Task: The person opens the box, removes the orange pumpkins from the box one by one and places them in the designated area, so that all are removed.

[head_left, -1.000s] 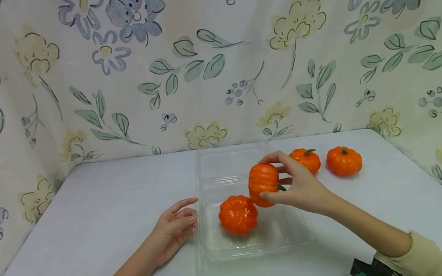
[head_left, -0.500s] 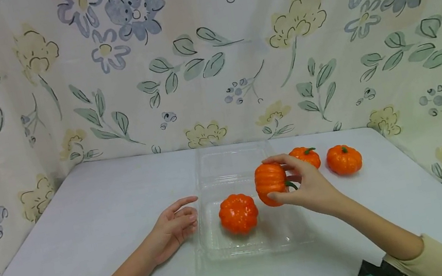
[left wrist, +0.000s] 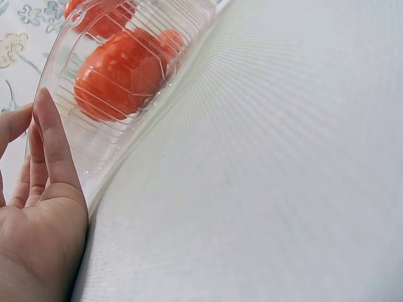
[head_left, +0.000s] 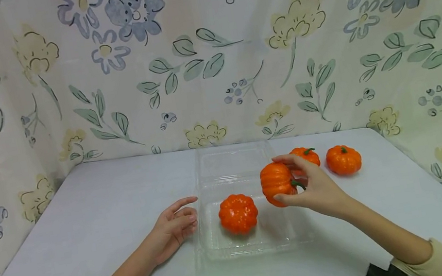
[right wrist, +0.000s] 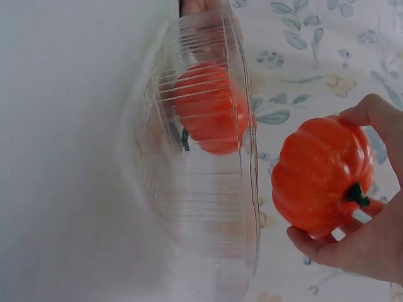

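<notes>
A pale fabric backdrop [head_left: 204,91] printed with blue and yellow flowers hangs behind a white table [head_left: 85,221]. In the head view, a clear plastic hinged container [head_left: 274,237] lies open on the table, with one glossy, ribbed orange pumpkin [head_left: 238,214] inside, left of centre. The right hand [head_left: 321,192] grips a second ribbed orange pumpkin with a green stem [head_left: 275,181] between thumb and fingers, stem turned toward the palm. The left hand [head_left: 174,227] lies at the container's left edge, fingers relaxed and holding nothing. Two more orange pumpkins [head_left: 343,160] sit on the table at the far right. In the left wrist view, the index fingertip meets the container's rim in line of sight; I cannot tell whether they touch. In the right wrist view, the gripped pumpkin is above the container's rim, apart from it.
</notes>
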`<control>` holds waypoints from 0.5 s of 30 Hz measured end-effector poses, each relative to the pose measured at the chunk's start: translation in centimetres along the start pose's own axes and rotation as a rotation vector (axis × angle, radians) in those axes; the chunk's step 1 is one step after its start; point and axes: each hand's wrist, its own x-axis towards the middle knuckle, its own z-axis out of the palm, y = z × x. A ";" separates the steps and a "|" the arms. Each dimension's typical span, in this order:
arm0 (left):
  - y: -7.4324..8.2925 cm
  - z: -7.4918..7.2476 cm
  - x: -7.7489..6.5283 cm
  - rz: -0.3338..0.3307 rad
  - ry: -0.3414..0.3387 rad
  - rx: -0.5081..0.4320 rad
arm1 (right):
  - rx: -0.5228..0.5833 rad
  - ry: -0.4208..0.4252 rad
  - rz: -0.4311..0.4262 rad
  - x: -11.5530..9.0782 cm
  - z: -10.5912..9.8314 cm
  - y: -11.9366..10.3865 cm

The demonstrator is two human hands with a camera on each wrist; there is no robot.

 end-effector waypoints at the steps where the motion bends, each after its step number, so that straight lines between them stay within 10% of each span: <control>1: 0.0 0.0 0.0 0.000 -0.002 -0.001 | -0.003 0.002 0.004 -0.1 -0.1 0.0; 15: 0.0 0.2 0.0 0.005 0.004 -0.011 | 0.026 0.006 0.004 -0.8 -1.1 0.3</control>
